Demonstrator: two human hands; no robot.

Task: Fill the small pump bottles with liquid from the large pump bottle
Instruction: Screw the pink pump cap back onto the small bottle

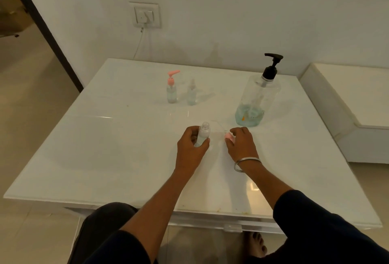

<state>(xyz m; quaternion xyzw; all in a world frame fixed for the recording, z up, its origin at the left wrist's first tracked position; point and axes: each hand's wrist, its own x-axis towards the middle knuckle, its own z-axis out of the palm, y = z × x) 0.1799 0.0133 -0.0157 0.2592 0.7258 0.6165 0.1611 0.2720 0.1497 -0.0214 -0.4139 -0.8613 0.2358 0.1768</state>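
Note:
My left hand [192,145] grips a small clear bottle [203,134] upright on the white table [117,148]; its neck is uncapped. Just to the right, my right hand [241,143] pinches a pink pump cap [228,136], whose thin clear tube points up and left toward the bottle. The large clear pump bottle [257,99] with a black pump stands behind my right hand, with a little bluish liquid at its bottom. Two more small bottles stand at the back middle: one with a pink pump [172,90], and one with a clear top [191,94].
A white wall with a socket [146,15] and a hanging cable runs behind the table. A low white block [347,103] stands to the right of the table. My knees and a bare foot show under the table's front edge.

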